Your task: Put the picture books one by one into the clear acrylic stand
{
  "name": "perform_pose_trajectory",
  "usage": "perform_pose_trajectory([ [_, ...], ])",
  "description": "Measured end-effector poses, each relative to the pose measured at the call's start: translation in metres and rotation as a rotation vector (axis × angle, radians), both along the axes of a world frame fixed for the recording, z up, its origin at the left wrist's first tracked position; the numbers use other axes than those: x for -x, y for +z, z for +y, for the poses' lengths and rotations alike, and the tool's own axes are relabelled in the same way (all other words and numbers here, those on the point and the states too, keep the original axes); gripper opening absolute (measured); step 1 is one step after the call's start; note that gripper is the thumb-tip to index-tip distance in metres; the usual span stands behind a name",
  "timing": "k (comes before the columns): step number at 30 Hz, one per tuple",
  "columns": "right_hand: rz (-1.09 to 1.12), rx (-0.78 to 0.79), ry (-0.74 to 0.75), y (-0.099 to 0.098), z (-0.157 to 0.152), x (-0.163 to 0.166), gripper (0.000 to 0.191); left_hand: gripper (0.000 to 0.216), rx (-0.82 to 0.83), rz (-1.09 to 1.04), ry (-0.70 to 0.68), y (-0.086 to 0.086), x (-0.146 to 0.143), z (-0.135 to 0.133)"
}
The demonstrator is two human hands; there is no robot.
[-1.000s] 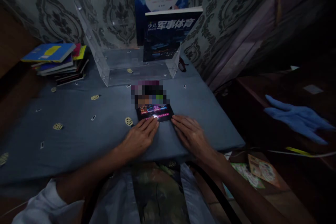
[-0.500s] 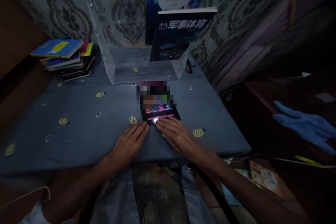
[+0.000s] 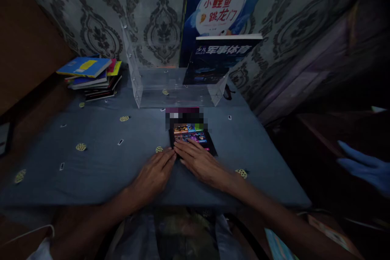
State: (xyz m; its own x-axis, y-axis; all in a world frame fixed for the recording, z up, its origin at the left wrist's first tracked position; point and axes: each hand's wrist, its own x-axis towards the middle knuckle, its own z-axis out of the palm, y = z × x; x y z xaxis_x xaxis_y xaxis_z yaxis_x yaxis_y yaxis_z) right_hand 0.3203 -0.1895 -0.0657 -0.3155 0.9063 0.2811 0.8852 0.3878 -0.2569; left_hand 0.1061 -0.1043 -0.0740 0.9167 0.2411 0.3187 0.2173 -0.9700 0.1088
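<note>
A phone [image 3: 191, 135] with a lit, colourful screen lies flat on the blue-grey tablecloth [image 3: 100, 158]. My right hand [image 3: 201, 162] lies open and flat, its fingers stretched across the phone's near part. To the left of the phone, my left hand [image 3: 154, 176] also rests flat and open on the cloth, fingertips close to the phone's near left corner. Neither hand holds anything.
A clear acrylic book stand [image 3: 170, 85] stands at the back with a dark book [image 3: 217, 59] leaning in it and a large blue picture book [image 3: 222, 8] behind. A stack of books [image 3: 91, 77] sits back left. A blue-gloved hand [image 3: 365, 166] is at the right.
My right hand has slid left and forward onto the phone. My left hand drew back off the phone to its left. The view has tilted up.
</note>
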Motion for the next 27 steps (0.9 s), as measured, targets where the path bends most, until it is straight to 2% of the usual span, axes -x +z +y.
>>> perform_pose_trajectory([
  [16, 0.017, 0.045, 0.084, 0.0, 0.075, -0.029, 0.041, 0.039, 0.153, -0.039, 0.042, 0.008, -0.032, 0.045],
  [27, 0.007, 0.015, 0.051, 0.001, 0.123, -0.046, 0.039, 0.034, 0.228, -0.049, 0.06, 0.009, -0.059, 0.085],
])
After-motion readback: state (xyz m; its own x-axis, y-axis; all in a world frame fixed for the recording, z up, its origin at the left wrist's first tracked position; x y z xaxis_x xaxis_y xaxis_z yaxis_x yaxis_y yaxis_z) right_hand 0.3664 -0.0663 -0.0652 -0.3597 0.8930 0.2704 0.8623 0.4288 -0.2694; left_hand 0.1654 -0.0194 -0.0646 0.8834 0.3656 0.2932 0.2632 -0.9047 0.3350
